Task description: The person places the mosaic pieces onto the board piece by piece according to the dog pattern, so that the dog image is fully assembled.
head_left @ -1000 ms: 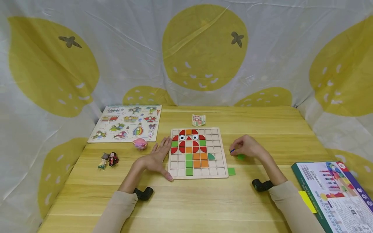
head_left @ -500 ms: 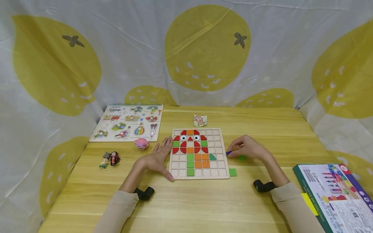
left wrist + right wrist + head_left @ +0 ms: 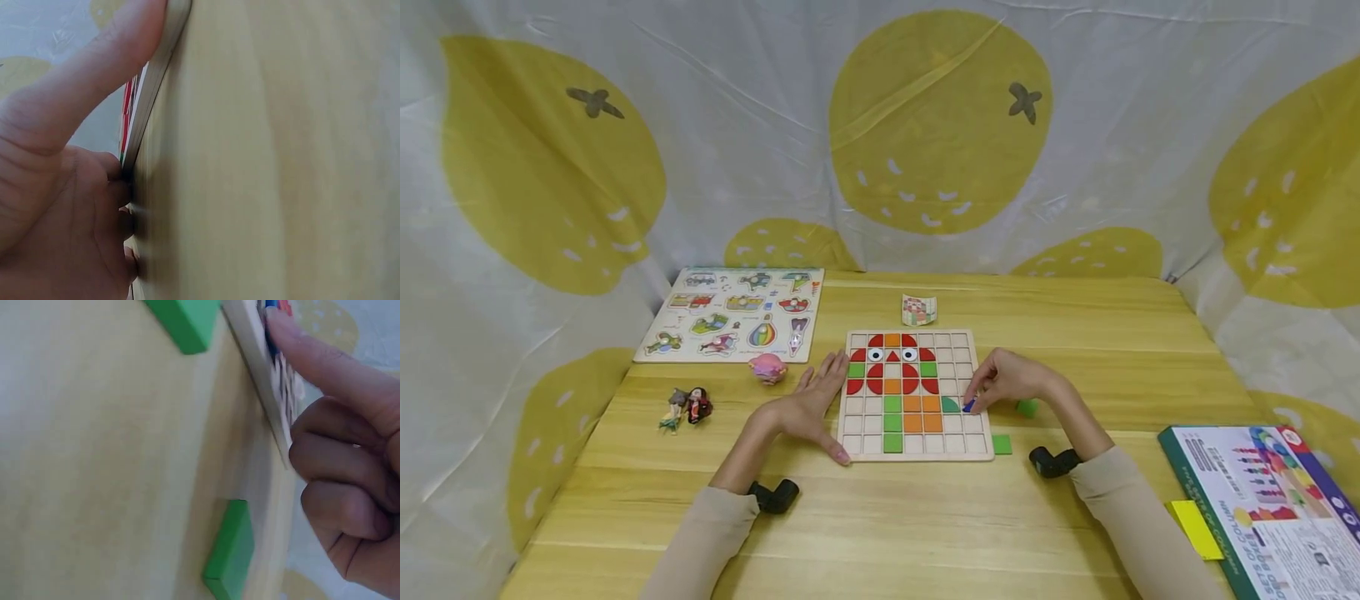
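A wooden grid board [image 3: 870, 424] lies flat on the table, with red, orange and green pieces and two eye pieces set in its cells. My left hand [image 3: 803, 414] rests along its left edge, fingers spread and fairly straight; in the left wrist view the thumb [image 3: 94, 75] touches the board's rim. Over the board's right side, my right hand [image 3: 1009, 377] pinches a small blue piece [image 3: 970, 405] between thumb and fingers, beside a teal quarter-round piece [image 3: 951, 405]. The other right fingers are curled in the right wrist view. The blue piece's exact shape is partly hidden.
Two green pieces, one a square [image 3: 1002, 444] by the board's corner and another [image 3: 1027, 408] under the right wrist, lie on the table. A picture card [image 3: 919, 310] is behind the board. Leftward are a peg puzzle [image 3: 730, 315], pink toy [image 3: 768, 368] and figurines [image 3: 687, 407]; rightward, a box [image 3: 1262, 500].
My right hand has moved left from the table beside the board to over its right columns, carrying the blue piece. The left hand keeps its place on the board's edge.
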Available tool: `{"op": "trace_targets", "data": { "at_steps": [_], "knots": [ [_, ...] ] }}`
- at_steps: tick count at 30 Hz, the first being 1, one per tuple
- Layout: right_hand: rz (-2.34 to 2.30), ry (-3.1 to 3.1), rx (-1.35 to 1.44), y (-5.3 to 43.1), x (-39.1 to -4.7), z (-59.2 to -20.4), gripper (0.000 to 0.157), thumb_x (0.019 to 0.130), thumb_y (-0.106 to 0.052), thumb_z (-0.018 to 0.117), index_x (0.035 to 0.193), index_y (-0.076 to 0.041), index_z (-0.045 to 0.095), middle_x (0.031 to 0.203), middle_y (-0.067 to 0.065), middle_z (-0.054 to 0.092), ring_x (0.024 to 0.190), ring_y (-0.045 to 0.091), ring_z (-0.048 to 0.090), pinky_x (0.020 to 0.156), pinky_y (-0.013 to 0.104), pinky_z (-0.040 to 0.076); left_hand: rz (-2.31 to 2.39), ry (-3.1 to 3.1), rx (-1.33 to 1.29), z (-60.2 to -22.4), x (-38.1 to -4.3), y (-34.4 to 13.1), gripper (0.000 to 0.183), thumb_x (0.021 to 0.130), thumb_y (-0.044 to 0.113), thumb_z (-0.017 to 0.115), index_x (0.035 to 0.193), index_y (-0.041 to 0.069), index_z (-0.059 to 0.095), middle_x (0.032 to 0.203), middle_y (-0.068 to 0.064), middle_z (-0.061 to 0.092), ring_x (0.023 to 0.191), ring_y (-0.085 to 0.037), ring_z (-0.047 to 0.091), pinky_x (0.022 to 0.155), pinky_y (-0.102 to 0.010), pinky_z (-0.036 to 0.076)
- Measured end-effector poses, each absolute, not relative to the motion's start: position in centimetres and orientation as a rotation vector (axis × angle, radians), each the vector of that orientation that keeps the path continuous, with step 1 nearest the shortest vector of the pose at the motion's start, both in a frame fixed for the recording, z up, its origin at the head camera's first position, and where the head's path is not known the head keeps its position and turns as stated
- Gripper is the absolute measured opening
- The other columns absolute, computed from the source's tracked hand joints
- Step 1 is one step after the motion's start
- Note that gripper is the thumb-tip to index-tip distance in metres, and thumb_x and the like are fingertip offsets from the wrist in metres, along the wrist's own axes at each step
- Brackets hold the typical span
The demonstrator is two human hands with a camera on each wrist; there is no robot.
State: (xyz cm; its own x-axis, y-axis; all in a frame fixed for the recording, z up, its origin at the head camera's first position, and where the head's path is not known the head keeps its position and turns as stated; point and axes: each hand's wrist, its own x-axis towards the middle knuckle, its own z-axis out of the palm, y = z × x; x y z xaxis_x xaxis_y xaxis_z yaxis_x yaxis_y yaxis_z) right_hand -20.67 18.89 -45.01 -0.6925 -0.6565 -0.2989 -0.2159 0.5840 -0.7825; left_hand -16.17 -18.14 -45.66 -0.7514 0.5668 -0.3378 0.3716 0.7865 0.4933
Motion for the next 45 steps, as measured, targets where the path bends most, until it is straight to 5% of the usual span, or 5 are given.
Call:
{"op": "trace_targets", "data": {
  "at_steps": [22, 27, 32, 45],
  "knots": [
    [-1.122, 2.157, -0.713, 19.6, -20.3, -45.7, 0.012, 0.083, -0.017, 0.075, 0.092, -0.010, 0.078, 0.085, 0.009, 0.076, 0.059, 0.005, 0.047, 0.054, 0.016, 0.036, 0.577, 2.488, 0.696, -45.7, -16.0, -17.9, 0.150, 0.054, 0.059, 0.087, 0.154, 0.008, -0.014, 0.161, -0.009, -0.022, 0.150, -0.029, -0.019, 0.121, -0.056, -0.006],
    [-1.159, 2.301, -0.622, 22.4, -19.6, -45.2, 0.016, 0.085, -0.022, 0.074, 0.098, -0.015, 0.077, 0.065, 0.005, 0.060, 0.052, 0.005, 0.037, 0.048, 0.018, 0.033, 0.585, 2.484, 0.691, -45.7, -15.9, -17.9, 0.151, 0.054, 0.059, 0.087, 0.154, 0.009, -0.014, 0.161, -0.010, -0.022, 0.150, -0.029, -0.019, 0.121, -0.056, -0.006],
    [-1.146, 2.319, -0.490, 25.7, -18.6, -45.1, 0.029, 0.077, -0.016, 0.080, 0.104, -0.007, 0.074, 0.059, -0.001, 0.039, 0.052, 0.006, 0.032, 0.048, 0.020, 0.031, 0.583, 2.495, 0.676, -45.8, -15.8, -18.2, 0.151, 0.053, 0.060, 0.087, 0.154, 0.009, -0.013, 0.161, -0.010, -0.021, 0.150, -0.030, -0.018, 0.121, -0.056, -0.005],
    [-1.138, 2.252, -0.463, 27.5, -18.0, -46.3, 0.035, 0.076, -0.017, 0.082, 0.106, -0.004, 0.069, 0.062, -0.001, 0.041, 0.053, 0.006, 0.035, 0.050, 0.020, 0.033, 0.560, 2.502, 0.702, -45.7, -16.1, -18.1, 0.151, 0.053, 0.061, 0.086, 0.154, 0.008, -0.013, 0.162, -0.010, -0.021, 0.150, -0.030, -0.018, 0.121, -0.057, -0.004]
  ]
}}
